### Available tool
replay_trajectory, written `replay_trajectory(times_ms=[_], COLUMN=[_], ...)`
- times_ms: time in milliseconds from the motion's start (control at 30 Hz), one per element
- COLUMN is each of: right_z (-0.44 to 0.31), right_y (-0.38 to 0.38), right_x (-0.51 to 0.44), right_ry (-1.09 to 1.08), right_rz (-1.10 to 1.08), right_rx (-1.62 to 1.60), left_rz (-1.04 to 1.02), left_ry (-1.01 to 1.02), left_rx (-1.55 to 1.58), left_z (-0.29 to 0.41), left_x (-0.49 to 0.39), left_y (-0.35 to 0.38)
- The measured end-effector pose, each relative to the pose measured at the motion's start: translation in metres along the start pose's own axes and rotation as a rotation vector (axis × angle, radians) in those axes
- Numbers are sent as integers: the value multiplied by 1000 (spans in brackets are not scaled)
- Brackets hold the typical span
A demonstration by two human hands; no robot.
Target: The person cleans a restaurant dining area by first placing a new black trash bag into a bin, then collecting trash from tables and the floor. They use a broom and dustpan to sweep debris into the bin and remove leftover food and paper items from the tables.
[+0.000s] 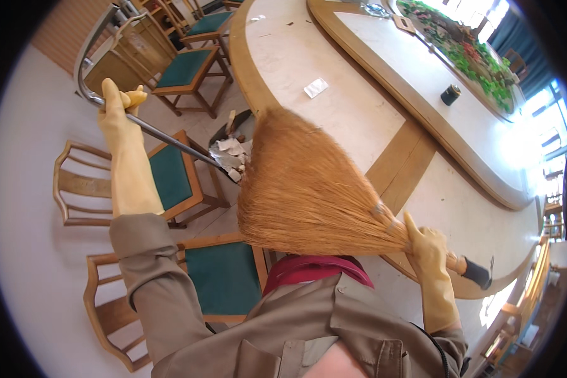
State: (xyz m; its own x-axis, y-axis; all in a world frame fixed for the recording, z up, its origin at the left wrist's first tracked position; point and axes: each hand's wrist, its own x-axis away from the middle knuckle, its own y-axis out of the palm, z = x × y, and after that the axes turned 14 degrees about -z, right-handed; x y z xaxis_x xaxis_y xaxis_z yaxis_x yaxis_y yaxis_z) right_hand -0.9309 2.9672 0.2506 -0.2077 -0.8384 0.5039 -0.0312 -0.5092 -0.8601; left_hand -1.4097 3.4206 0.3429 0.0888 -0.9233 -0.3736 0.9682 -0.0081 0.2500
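In a yellow rubber glove, my left hand [118,104] grips the grey metal handle [170,140] of a dustpan [218,134]. Crumpled paper and other litter [229,153] fill the visible part of the pan, held beside the table's edge. My right hand [427,248], gloved alike, is closed around the short handle of a straw broom [307,189]. The broom's bristles spread left over the table edge and hide part of the dustpan. A white paper packet [316,88] lies on the curved table [359,108] beyond the broom, with a few small dark scraps near the far end.
Wooden chairs with green seats [224,279] line the table's left side, close to my body. On the raised inner tier stands a dark can [451,94]. Behind it is a bed of green plants [477,61]. A wooden cabinet [127,61] stands at the upper left wall.
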Motion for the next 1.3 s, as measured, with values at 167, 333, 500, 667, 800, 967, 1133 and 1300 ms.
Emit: replay_trajectory(times_ms=[167, 333, 500, 667, 800, 967, 1133, 1300], right_z=[32, 53, 63, 53, 19, -16, -116, -215], right_y=[29, 56, 61, 27, 1, -35, -96, -138], right_x=[91, 124, 48, -46, -109, -159, -228, -290], right_ry=[261, 535, 450, 349, 244, 226, 148, 182], right_rz=[154, 102, 180, 116, 83, -74, -140, -75], right_rx=[-246, -426, -371, -249, -204, -115, -84, -70], left_rz=[-47, -5, -17, -11, 49, 45, 14, -116], left_ry=[7, -3, 1, -28, -48, -214, -175, -213], left_rx=[35, 45, 27, 15, 9, -61, 79, 112], left_z=[-31, -54, -70, -90, -116, -149, -177, -201], left_x=[-31, -64, -94, -115, -147, -206, -283, -348], left_y=[3, 10, 20, 15, -1, -40, -67, -70])
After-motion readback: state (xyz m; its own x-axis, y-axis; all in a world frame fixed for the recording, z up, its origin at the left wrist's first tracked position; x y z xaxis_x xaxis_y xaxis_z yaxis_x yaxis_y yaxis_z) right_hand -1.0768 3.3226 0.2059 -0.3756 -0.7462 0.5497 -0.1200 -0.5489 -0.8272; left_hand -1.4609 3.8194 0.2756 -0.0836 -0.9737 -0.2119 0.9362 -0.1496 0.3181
